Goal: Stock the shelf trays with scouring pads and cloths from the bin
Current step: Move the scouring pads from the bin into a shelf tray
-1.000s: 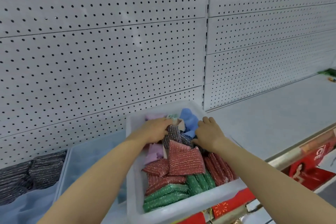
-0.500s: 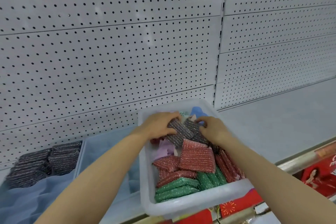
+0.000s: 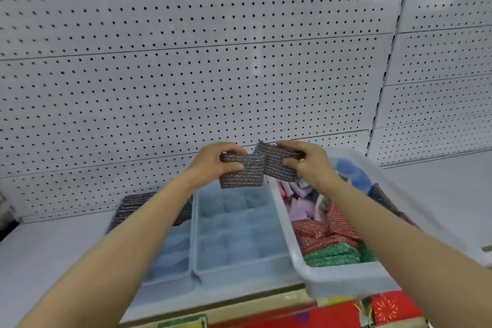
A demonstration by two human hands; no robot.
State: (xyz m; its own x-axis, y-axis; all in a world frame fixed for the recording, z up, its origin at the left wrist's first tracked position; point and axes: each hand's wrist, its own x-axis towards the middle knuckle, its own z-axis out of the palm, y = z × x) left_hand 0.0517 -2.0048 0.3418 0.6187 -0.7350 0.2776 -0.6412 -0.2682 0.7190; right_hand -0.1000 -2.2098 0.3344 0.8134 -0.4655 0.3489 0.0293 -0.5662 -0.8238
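1. Scouring pads are in both hands: the left hand (image 3: pixel 213 161) pinches a dark grey glittery pad (image 3: pixel 241 171) between thumb and fingers, and the right hand (image 3: pixel 310 161) grips a second dark pad (image 3: pixel 279 165) the same way. The two pads overlap slightly between the hands, lifted clear of everything below.
2. The step in hand looks like the carry from bin to tray. The white bin (image 3: pixel 343 278) sits below and right of the right hand.
3. The next move probably calls for bringing both pads down and left. The blue divided tray (image 3: pixel 234 221) lies directly beneath the left hand, and the left tray (image 3: pixel 170 250) under that forearm already holds dark pads (image 3: pixel 133 206), so matching them seems sensible.
4. The left forearm hides much of that stack. Motion blur smears the bin's contents, so the cloths are hard to tell apart.
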